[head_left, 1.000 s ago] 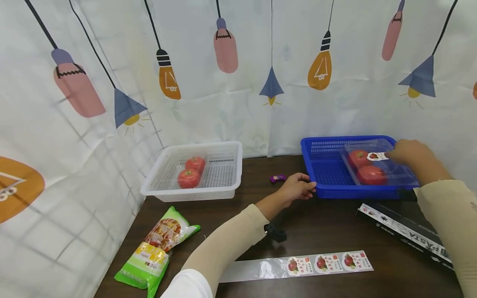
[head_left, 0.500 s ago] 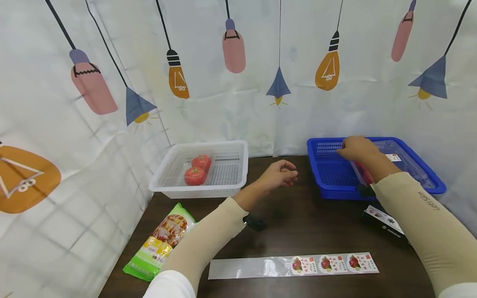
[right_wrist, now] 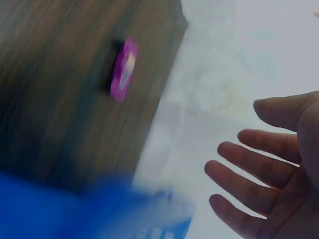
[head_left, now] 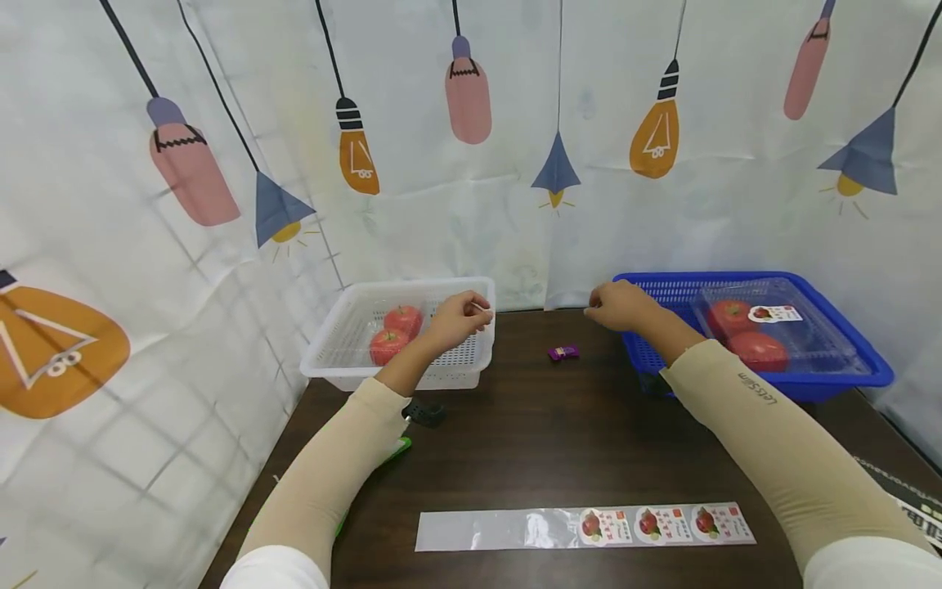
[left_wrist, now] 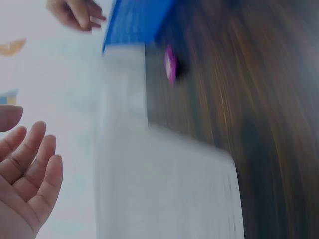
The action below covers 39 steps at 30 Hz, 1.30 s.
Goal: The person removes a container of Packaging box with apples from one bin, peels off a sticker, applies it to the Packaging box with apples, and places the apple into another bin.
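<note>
My left hand (head_left: 458, 321) hovers over the right part of the white basket (head_left: 471, 376), holding nothing, its fingers loosely bent in the left wrist view. In that basket two red tomatoes (head_left: 390, 345) sit in a clear plastic box. My right hand (head_left: 621, 307) is at the left end of the blue basket (head_left: 846, 384), with relaxed, spread fingers (right_wrist: 249, 191) and nothing in them. Inside the blue basket rests a clear lidded box (head_left: 817, 335) with two tomatoes and a label sticker (head_left: 776, 314) on its lid.
Between the baskets lies a small purple wrapped candy (head_left: 563, 353). A strip of label stickers (head_left: 589, 528) lies at the front of the dark table (head_left: 530, 458). A black box (head_left: 916, 511) is at the right edge. My left arm mostly covers a green bag (head_left: 397, 448).
My right hand has left the labelled box in the blue basket and moved left. My left hand has moved from beside the blue basket leftward to above the white one.
</note>
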Motion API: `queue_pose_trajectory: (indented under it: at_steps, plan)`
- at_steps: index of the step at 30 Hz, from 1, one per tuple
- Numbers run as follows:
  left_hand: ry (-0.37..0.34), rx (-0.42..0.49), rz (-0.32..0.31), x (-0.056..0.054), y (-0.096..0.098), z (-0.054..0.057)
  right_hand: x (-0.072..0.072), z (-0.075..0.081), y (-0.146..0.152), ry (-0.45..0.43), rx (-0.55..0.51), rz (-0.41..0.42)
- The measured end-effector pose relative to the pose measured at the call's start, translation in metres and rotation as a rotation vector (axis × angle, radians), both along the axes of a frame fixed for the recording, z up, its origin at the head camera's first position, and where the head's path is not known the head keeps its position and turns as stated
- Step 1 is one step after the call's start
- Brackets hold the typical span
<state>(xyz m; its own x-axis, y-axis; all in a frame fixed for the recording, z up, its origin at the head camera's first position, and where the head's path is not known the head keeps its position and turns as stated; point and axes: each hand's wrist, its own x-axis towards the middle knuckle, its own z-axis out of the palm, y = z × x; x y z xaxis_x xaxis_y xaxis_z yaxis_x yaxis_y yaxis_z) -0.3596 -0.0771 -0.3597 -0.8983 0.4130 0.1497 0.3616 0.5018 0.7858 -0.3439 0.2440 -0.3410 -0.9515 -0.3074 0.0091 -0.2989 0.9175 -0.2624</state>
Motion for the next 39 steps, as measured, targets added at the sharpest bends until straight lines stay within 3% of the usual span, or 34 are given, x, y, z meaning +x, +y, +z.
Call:
queue_pose_trajectory:
  at_steps: [4, 8, 11, 15, 22, 27, 33, 39]
  plan:
    - [0.045, -0.105, 0.114, -0.008, -0.041, -0.005, -0.008, -0.009, -0.029, 0.033, -0.034, 0.064]
    - [0.085, -0.195, 0.225, -0.016, -0.082, -0.007, -0.01, -0.019, -0.062, 0.026, -0.131, 0.124]
    - [0.083, -0.285, 0.295, -0.021, -0.11, -0.007, -0.007, -0.027, -0.089, 0.02, -0.222, 0.149]
    - [0.056, -0.394, 0.376, -0.028, -0.149, -0.007, -0.003, -0.039, -0.122, 0.091, -0.28, 0.181]
    - [0.018, -0.395, 0.485, -0.032, -0.203, -0.007, -0.004, -0.047, -0.172, 0.113, -0.356, 0.233]
    - [-0.066, -0.441, 0.474, -0.031, -0.215, -0.007, -0.004, -0.054, -0.199, 0.11, -0.382, 0.258]
    - [-0.12, -0.485, 0.434, -0.033, -0.203, -0.005, -0.004, -0.061, -0.219, 0.055, -0.355, 0.243]
    - [-0.063, -0.527, 0.464, -0.033, -0.193, -0.008, -0.005, -0.06, -0.232, 0.045, -0.283, 0.204]
